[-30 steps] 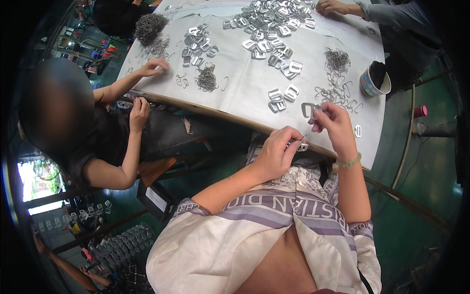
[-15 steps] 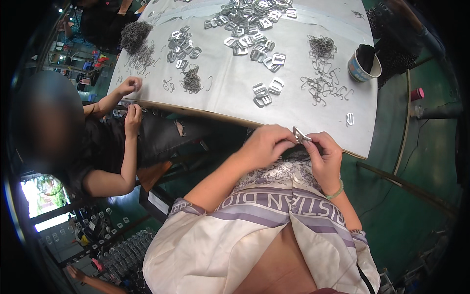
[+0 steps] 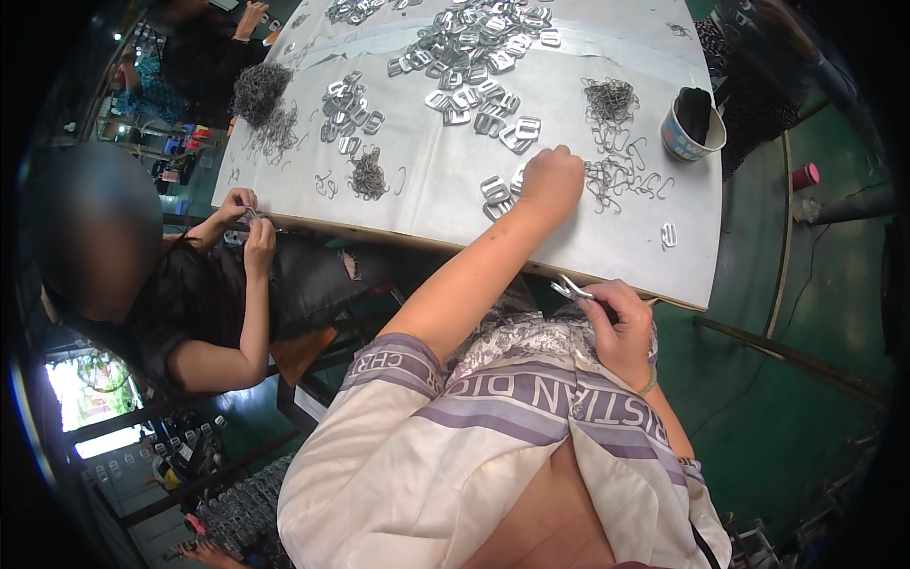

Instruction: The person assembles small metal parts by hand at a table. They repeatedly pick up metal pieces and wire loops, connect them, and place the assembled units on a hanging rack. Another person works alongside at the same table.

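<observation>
My right hand (image 3: 621,330) is at the table's front edge, its thumb and fingers pinching a silver metal buckle (image 3: 571,288). Stretched out over the table, my left hand (image 3: 554,180) has its fingers curled in; the fingertips and anything in them are hidden. Right beside it spread several loose bent wire hooks (image 3: 626,175). Partly covered by that hand and wrist are a few silver buckles (image 3: 495,192). A lone buckle (image 3: 668,235) lies near the right front corner.
The pale-topped table (image 3: 427,213) bears a large buckle heap (image 3: 474,43), a smaller one (image 3: 346,104) and tangled hook piles (image 3: 609,99), (image 3: 367,175). A paper cup (image 3: 692,128) with black stuff stands at the right edge. A co-worker's hands (image 3: 248,228) work at the left.
My left hand has left the buckle and reached forward onto the table beside the loose hooks. My right hand keeps the buckle, slightly lower. The co-worker's hands have come together.
</observation>
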Available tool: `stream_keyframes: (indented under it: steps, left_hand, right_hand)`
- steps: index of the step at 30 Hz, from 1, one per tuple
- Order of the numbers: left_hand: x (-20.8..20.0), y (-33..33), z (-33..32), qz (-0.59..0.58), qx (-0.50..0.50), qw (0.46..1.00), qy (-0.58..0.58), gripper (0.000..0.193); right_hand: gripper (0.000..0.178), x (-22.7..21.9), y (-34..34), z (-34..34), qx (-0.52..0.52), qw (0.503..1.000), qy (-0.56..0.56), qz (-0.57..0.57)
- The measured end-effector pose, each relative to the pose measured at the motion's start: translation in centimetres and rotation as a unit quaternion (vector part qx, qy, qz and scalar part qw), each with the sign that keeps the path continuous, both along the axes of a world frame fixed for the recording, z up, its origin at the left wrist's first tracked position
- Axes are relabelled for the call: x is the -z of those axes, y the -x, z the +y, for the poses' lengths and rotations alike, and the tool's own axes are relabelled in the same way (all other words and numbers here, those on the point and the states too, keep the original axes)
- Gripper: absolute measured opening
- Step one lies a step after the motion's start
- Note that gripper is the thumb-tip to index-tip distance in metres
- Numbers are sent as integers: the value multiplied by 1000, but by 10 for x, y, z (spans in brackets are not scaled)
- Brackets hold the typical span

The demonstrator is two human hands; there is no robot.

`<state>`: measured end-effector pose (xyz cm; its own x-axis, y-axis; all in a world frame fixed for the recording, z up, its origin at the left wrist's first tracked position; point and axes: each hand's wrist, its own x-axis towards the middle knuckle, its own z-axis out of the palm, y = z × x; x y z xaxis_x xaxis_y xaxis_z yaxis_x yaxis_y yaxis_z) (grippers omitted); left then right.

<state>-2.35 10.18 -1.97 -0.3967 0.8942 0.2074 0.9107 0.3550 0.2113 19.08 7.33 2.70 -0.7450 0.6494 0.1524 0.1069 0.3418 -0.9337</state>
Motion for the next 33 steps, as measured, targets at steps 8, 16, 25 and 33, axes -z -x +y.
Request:
stream_keyframes:
  steps: [8,16,25,33]
  left_hand:
    - [-1,25,12,29,96,995,-9,6]
    - [-11,26,2,-60,132,989,8,9]
    - [-32,36,-40,-275,36,960,31,17]
    - [-21,48,-49,-282,131,947,85,18]
  right_hand:
    - [9,0,3,0,-29,999,-19,13]
    - [10,-1,2,0,-25,999,-12,17]
    - [7,2,4,2,-9,1000,12,2]
    - [7,6,8,-1,-10,999,52,3]
